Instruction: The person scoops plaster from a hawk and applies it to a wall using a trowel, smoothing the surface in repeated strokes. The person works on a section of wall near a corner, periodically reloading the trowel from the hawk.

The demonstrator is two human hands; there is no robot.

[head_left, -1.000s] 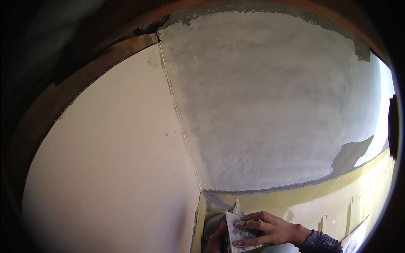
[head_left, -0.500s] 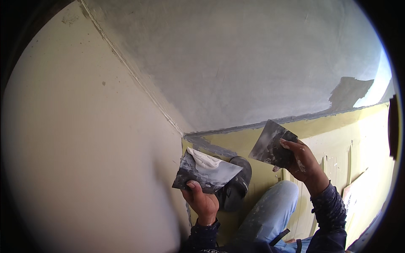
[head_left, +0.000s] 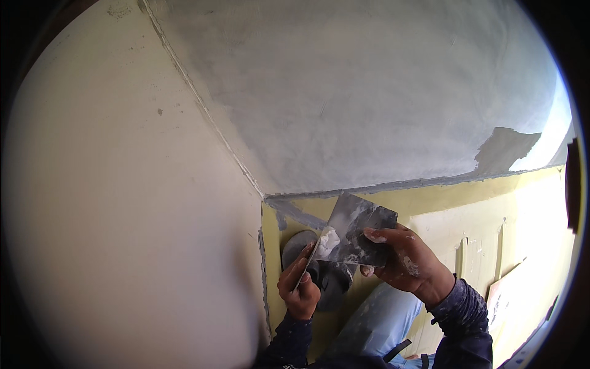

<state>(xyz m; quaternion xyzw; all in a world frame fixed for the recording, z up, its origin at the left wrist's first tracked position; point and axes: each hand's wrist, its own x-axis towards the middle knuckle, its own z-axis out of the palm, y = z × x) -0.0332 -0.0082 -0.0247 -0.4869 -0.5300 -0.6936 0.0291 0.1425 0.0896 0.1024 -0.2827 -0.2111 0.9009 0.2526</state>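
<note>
The right hand [head_left: 409,261] is closed around one side of a flat dark blade [head_left: 364,229], with the thumb laid over its face. The other blade [head_left: 310,257], turned nearly edge-on, is pinched between the thumb and fingers of the left hand [head_left: 299,296]. A lump of white paste [head_left: 328,242] is seen at the left edge of the right-hand blade, where the two tools meet in the view; whether they actually touch cannot quite be told from this angle.

Half a second ago the blades were held well apart, and the paste was spread on the left-hand one, whose face was turned to the view. Since then the left-hand blade has been tipped up and the right-hand one brought over to it.

Below the blades, dark footwear [head_left: 334,290] and a pale blue trouser leg [head_left: 381,317] are seen over a yellow surface [head_left: 448,200]. Beyond, a grey wall [head_left: 362,111] is joined to a cream wall [head_left: 135,215] along a rough seam.
</note>
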